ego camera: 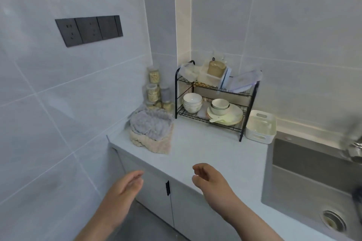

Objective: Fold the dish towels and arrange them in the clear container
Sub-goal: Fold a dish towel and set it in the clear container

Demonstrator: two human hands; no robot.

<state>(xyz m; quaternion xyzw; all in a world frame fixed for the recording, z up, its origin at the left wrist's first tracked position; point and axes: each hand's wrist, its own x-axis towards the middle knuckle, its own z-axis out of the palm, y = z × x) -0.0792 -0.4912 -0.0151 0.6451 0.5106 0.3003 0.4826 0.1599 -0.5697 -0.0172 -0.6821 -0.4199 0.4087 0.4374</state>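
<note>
1. The dish towels point(151, 130) lie in a loose heap at the left end of the worktop point(211, 148), near its back edge and against the wall: a grey one bunched on top of a pinkish-beige one.
2. No clear container can be picked out with certainty (several translucent boxes sit on the rack, too blurred to tell).
3. The left hand point(125, 188) hangs in front of the worktop's front edge, fingers extended and loosely apart, holding nothing.
4. The right hand point(207, 178) is over the front edge, fingers curled inward but not closed, also empty.
5. A black wire rack point(213, 100) with bowls and plates stands at the back edge, right of the towels; a white basket point(260, 126) sits beside it, next to the sink point(313, 180).
</note>
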